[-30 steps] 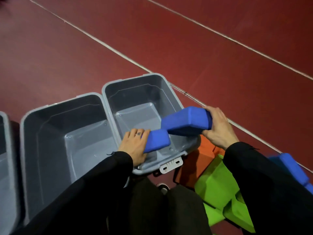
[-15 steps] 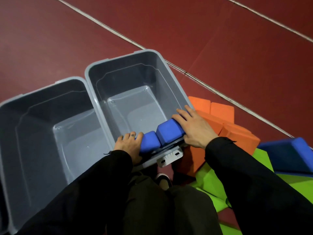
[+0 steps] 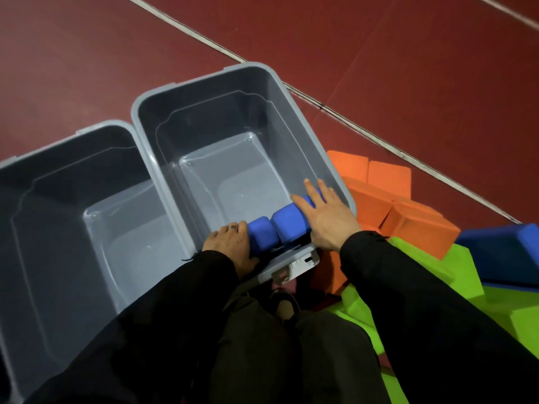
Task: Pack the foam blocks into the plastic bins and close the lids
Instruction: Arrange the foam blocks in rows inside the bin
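**Two hands pressing blue foam blocks into a grey bin**

A person looks down at a grey plastic bin with its top open, standing on a dark red floor crossed by pale lines. Two blue foam blocks sit side by side inside the bin against its near wall. The left hand rests on the left block with its fingers bent over it; the right hand lies flat, fingers straight, on the right block. A second grey bin touches the first bin's left side, partly cut off by the frame. Just right of the first bin lies a pile of orange blocks, green blocks and a large blue block. A white latch hangs on the bin's near end; any marking on it is too small to read. Black sleeves hide the bin's near edge.
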`<control>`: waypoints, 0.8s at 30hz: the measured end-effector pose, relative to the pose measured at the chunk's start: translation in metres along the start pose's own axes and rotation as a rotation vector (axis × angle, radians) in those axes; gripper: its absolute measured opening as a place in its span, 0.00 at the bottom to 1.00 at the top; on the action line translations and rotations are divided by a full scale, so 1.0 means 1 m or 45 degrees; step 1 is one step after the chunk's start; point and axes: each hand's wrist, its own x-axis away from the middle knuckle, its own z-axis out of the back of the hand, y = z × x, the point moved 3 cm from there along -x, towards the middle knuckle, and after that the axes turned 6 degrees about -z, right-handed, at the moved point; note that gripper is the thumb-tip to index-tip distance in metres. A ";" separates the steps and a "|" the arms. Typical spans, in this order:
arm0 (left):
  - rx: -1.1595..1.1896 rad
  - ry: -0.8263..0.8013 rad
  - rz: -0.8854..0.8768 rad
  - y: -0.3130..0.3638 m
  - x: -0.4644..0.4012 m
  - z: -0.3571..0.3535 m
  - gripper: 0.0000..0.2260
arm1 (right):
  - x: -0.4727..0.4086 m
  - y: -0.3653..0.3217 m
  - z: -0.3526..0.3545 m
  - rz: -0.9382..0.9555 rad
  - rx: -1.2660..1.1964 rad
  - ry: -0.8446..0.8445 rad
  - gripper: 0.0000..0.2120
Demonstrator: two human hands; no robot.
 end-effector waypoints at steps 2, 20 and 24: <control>0.110 -0.003 -0.072 -0.001 -0.003 0.000 0.41 | -0.004 -0.002 -0.003 -0.034 -0.008 -0.033 0.49; 0.047 0.058 0.068 0.015 -0.015 -0.036 0.35 | -0.032 -0.019 -0.045 -0.163 -0.190 -0.233 0.49; 0.079 0.052 0.075 0.008 -0.022 -0.025 0.35 | -0.039 -0.020 -0.036 -0.154 -0.248 -0.219 0.48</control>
